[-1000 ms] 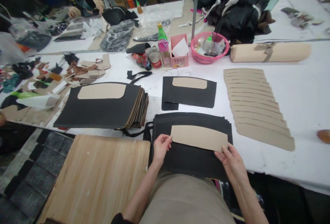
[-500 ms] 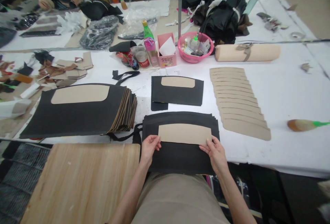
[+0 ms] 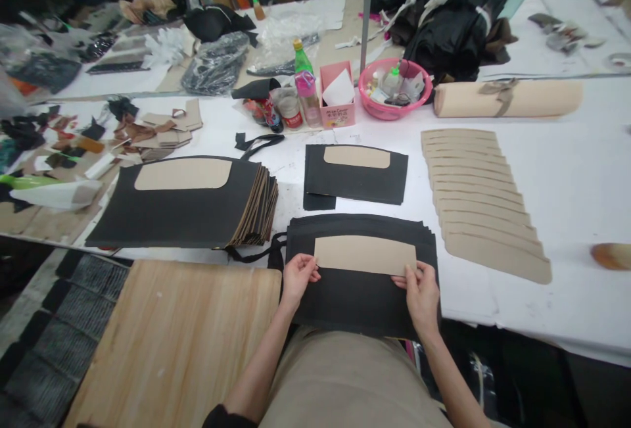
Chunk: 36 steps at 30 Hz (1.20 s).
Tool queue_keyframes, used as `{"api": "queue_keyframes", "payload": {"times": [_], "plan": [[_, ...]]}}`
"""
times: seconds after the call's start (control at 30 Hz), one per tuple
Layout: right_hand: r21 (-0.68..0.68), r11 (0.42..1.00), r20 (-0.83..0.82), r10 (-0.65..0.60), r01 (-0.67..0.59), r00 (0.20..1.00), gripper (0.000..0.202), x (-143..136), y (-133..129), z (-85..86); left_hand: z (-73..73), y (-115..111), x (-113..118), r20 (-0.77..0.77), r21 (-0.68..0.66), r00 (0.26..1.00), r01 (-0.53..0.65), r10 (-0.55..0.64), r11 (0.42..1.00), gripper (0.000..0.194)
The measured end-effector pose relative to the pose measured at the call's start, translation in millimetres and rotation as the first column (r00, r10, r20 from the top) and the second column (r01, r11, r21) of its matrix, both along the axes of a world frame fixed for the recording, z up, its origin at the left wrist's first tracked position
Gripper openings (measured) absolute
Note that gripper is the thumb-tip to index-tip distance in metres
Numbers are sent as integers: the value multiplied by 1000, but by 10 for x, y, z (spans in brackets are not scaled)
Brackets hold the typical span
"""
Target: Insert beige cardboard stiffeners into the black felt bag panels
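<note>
Between my hands a beige curved-top panel (image 3: 365, 254) lies over the upper part of a stack of black panels (image 3: 355, 303) at the table's front edge. My left hand (image 3: 300, 277) pinches its lower left corner, and my right hand (image 3: 419, 290) pinches the lower right corner. Overlapping beige pieces (image 3: 493, 217) fan out in a column to the right. Behind the stack lies a black panel (image 3: 355, 181) bearing a beige patch (image 3: 357, 156) with rounded lower corners. A thick pile of black panels (image 3: 177, 211) sits to the left, also topped with a beige patch (image 3: 183, 173).
A pink basket (image 3: 394, 109), a pink box (image 3: 338, 114), a bottle (image 3: 306, 86) and a beige roll (image 3: 507, 99) line the back. Scraps (image 3: 162, 132) cover the left side. A wooden board (image 3: 187, 336) is at front left; a brown-filled bottle (image 3: 610, 256) lies far right. Someone's hands (image 3: 148, 7) show at upper left.
The view has shifted, so the table's contents appear farther right. Both hands keep their pinch on the beige panel, which stays about where it was on the black stack.
</note>
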State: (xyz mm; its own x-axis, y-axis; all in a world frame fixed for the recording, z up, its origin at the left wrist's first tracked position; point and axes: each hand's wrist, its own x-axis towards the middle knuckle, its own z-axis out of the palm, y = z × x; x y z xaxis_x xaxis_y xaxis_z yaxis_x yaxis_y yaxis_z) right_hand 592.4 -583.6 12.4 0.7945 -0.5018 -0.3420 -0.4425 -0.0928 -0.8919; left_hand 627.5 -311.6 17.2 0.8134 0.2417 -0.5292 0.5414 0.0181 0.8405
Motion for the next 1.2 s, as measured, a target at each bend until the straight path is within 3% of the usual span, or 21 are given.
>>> {"api": "queue_keyframes", "payload": {"times": [0.53,1.2], "plan": [[-55,995,-38,83,-85,996,51,92,36,58,12,58,61,15,89,999,-46,45,995,42],[-136,985,-94,95,-108,991,55,125,-3,1,-28,72,68,5,73,999,-47,46,996,42]]}}
